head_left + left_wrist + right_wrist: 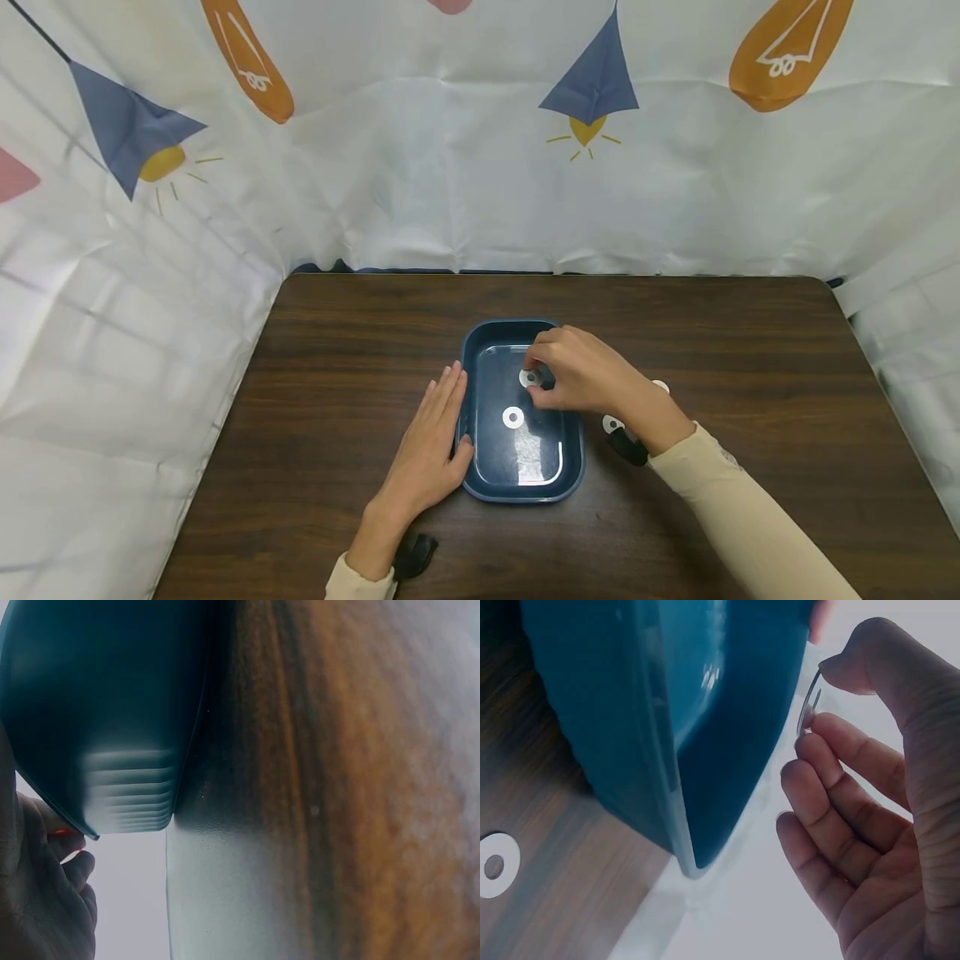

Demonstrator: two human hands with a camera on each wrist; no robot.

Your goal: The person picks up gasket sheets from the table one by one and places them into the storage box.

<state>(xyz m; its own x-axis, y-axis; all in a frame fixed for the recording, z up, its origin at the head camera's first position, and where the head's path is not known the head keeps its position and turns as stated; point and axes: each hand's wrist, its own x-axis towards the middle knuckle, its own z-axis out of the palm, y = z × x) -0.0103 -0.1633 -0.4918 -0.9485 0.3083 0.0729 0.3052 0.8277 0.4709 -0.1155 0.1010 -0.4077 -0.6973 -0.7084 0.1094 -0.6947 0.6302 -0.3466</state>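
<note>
A flat metal washer [529, 378] is pinched edge-on between the thumb and fingertips of my right hand [581, 367], over the far half of a blue tray [471, 492]. Seen from the right wrist, the washer [808, 705] is a thin sliver between thumb and forefinger. Another washer [513, 417] lies flat on the tray's floor, nearer me. Along the tray's left rim rests my left hand [427, 454], its fingers straight and its thumb at the edge. The left wrist view shows the tray's outer wall [112, 712] beside that hand.
A washer [612, 424] lies on the wooden table [750, 375] right of the tray, partly covered by a black wrist device [628, 447]. Another washer [661, 386] peeks out behind my right forearm. White printed fabric [450, 183] hangs beyond the table's far edge.
</note>
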